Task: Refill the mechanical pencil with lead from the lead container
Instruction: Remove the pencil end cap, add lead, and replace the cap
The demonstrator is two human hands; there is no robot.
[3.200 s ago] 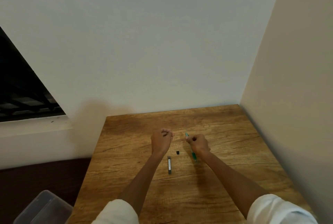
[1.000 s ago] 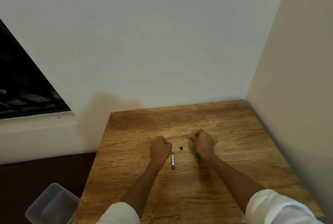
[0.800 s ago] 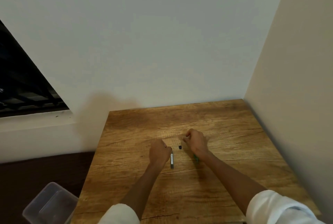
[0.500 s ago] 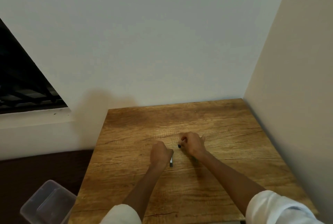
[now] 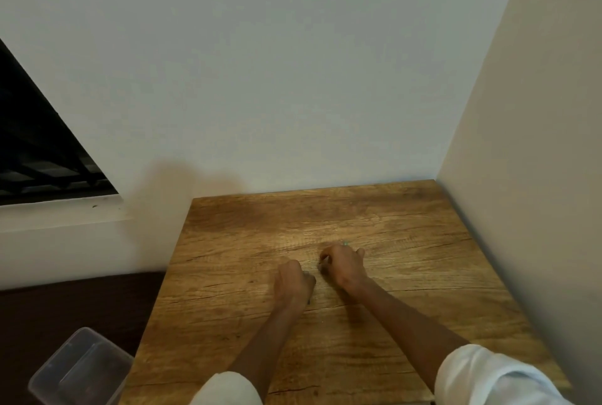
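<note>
My left hand (image 5: 293, 280) is curled over the lead container (image 5: 308, 301) on the wooden table (image 5: 407, 274). Only a dark end of the container peeks out below the hand. Just to its right, my right hand (image 5: 343, 264) is closed around the green mechanical pencil (image 5: 345, 243), of which only a small green end shows above the knuckles. The right fingertips touch a small black cap (image 5: 321, 270) lying on the table. The two hands are close together, a few centimetres apart.
The table sits in a corner, with a white wall behind and a beige wall (image 5: 521, 176) on the right. A clear plastic box (image 5: 81, 368) stands on the dark floor at the lower left. A dark window (image 5: 39, 150) is at the left.
My left hand moved onto the lead container and covers it. My right hand carried the pencil leftward, so its fingertips reach the small black cap.
</note>
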